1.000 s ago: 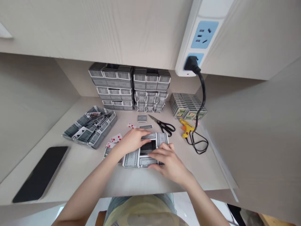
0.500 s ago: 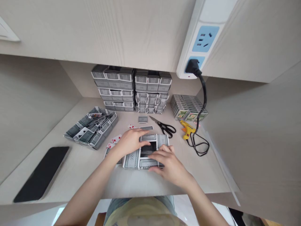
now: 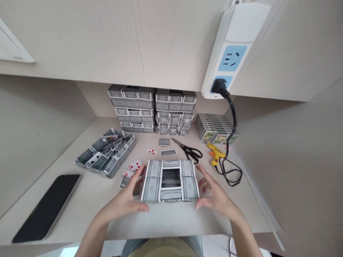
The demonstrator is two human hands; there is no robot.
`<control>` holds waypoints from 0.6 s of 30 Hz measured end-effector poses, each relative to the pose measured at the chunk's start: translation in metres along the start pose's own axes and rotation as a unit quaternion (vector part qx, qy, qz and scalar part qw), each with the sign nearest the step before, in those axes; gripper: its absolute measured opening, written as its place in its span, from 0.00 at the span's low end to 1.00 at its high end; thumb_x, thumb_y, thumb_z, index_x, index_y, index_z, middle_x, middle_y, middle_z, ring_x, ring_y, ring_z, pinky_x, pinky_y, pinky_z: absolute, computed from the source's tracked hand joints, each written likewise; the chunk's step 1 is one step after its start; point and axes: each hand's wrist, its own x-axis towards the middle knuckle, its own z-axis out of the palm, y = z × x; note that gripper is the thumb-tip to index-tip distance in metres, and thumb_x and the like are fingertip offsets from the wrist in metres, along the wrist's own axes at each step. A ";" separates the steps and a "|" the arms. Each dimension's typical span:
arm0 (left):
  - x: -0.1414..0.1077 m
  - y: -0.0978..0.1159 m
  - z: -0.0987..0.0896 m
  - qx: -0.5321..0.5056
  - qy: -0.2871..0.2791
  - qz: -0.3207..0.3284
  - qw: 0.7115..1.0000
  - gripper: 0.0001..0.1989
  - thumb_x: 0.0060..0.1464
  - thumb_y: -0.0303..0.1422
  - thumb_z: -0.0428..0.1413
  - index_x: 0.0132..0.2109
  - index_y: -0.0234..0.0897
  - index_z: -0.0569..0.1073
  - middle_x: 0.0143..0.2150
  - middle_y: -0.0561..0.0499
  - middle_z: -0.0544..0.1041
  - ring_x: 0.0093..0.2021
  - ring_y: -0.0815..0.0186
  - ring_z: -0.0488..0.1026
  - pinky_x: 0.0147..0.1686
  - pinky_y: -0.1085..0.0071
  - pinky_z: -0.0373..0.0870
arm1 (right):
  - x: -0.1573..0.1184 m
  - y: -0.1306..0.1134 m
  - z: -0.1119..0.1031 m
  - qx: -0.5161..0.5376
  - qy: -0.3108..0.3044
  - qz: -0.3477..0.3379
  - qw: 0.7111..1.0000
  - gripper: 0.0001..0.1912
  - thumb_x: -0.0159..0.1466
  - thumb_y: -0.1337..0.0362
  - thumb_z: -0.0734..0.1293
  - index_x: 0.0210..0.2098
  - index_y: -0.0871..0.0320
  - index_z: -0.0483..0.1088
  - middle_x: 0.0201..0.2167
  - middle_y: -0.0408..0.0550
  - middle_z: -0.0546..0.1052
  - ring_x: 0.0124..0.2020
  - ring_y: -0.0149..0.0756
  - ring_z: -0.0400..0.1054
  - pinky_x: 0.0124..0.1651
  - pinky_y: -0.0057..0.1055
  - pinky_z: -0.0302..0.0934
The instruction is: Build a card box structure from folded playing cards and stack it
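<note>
A box built from grey-backed playing cards [image 3: 152, 184] rests near the front of the desk, with a rectangular opening in its top. My left hand [image 3: 127, 201] is at its left side, thumb and fingers spread around the near left corner. On the right side my right hand [image 3: 215, 194] is spread in the same way, close to the box's edge. Whether the fingertips touch the box is hard to tell. Loose red-suited cards [image 3: 134, 165] lie beside my left fingers, and a small pile of cards [image 3: 125, 182] is partly hidden behind that hand.
Behind are stacked card boxes [image 3: 175, 101], clear card cases [image 3: 214, 128], black scissors [image 3: 190, 150] and a yellow glue gun [image 3: 215, 153] with its cable. At left sit a card tray [image 3: 118, 160] and a black phone [image 3: 46, 207]. A power strip [image 3: 227, 39] hangs above.
Both hands have moved off the top of the box to its two sides, with fingers spread. The opening and top now show fully. The camera view has shifted slightly.
</note>
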 end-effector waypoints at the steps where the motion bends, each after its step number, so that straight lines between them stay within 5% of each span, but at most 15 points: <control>1: -0.004 -0.002 0.006 0.011 0.000 -0.011 1.000 0.56 0.37 0.37 0.63 0.63 0.47 0.31 0.66 0.46 0.40 0.63 0.54 0.46 0.59 0.55 0.48 | -0.003 0.002 0.002 0.010 -0.028 0.013 0.999 0.57 0.38 0.61 0.76 0.62 0.55 0.44 0.50 0.55 0.67 0.33 0.37 0.67 0.35 0.35 0.65; 3: -0.008 -0.005 0.019 0.043 0.008 -0.026 0.999 0.59 0.34 0.34 0.64 0.63 0.48 0.30 0.66 0.46 0.41 0.64 0.53 0.41 0.60 0.54 0.43 | -0.006 0.004 0.010 0.026 -0.074 0.017 0.997 0.57 0.39 0.62 0.75 0.62 0.55 0.44 0.52 0.54 0.65 0.41 0.42 0.67 0.42 0.39 0.64; 6: -0.006 -0.008 0.035 0.067 0.057 -0.025 0.996 0.55 0.38 0.29 0.61 0.63 0.48 0.30 0.65 0.47 0.44 0.64 0.54 0.42 0.60 0.52 0.42 | -0.005 0.003 0.023 0.017 -0.043 -0.002 0.999 0.51 0.41 0.63 0.73 0.60 0.55 0.48 0.56 0.54 0.61 0.55 0.50 0.57 0.55 0.46 0.53; 11: 0.001 -0.012 0.040 0.069 0.089 -0.019 0.993 0.48 0.44 0.29 0.57 0.63 0.48 0.33 0.63 0.45 0.52 0.61 0.55 0.52 0.59 0.52 0.49 | -0.002 0.004 0.034 -0.009 0.000 0.016 1.000 0.43 0.43 0.66 0.70 0.58 0.55 0.54 0.54 0.55 0.65 0.55 0.51 0.58 0.55 0.48 0.53; 18: 0.001 -0.012 0.035 0.071 0.095 -0.001 0.993 0.47 0.43 0.28 0.57 0.63 0.47 0.37 0.63 0.46 0.53 0.61 0.55 0.53 0.59 0.51 0.48 | -0.005 0.010 0.038 -0.019 0.018 0.031 0.999 0.39 0.45 0.66 0.70 0.55 0.56 0.56 0.51 0.54 0.68 0.52 0.48 0.61 0.53 0.45 0.56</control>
